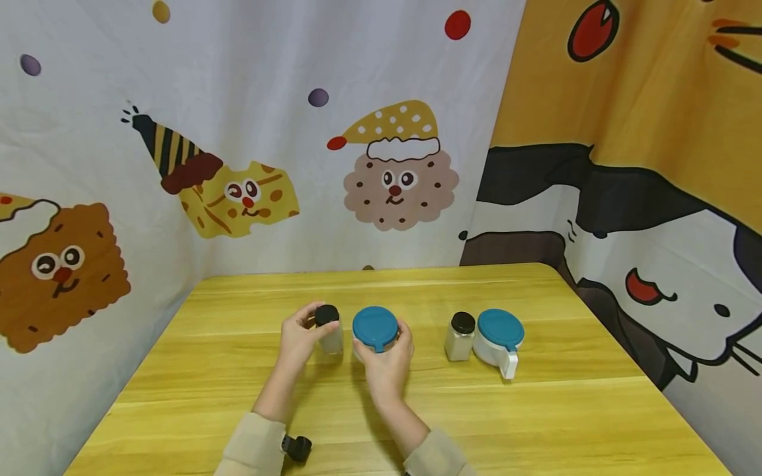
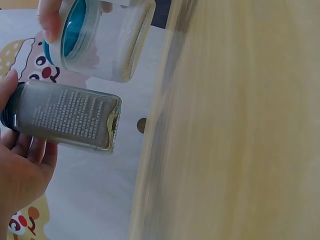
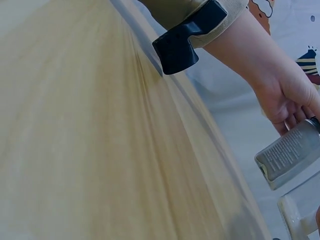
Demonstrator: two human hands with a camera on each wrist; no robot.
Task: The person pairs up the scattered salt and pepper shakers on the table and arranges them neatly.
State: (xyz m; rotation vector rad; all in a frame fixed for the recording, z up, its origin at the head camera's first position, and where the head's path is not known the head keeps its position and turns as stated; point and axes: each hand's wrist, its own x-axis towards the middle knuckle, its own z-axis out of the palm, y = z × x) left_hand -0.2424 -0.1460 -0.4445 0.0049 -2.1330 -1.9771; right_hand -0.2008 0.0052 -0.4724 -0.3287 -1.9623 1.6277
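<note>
My left hand (image 1: 300,338) pinches a small square glass spice bottle (image 1: 331,342) near its black cap, thumb on one side and fingers on the other. Printed text covers one face of the bottle (image 2: 65,117) in the left wrist view, and its base is off the table. Just to its right, my right hand (image 1: 388,370) grips a round clear jar with a blue lid (image 1: 375,326). That jar (image 2: 107,45) is also held above the table, apart from the bottle. In the right wrist view the right hand is mostly out of frame.
On the right of the wooden table (image 1: 536,423), a second black-capped spice bottle (image 1: 460,344) stands beside a second blue-lidded jar (image 1: 500,329), its white handle facing forward. A printed curtain (image 1: 268,99) hangs behind the table. A black wrist camera (image 1: 296,448) sits on the left sleeve.
</note>
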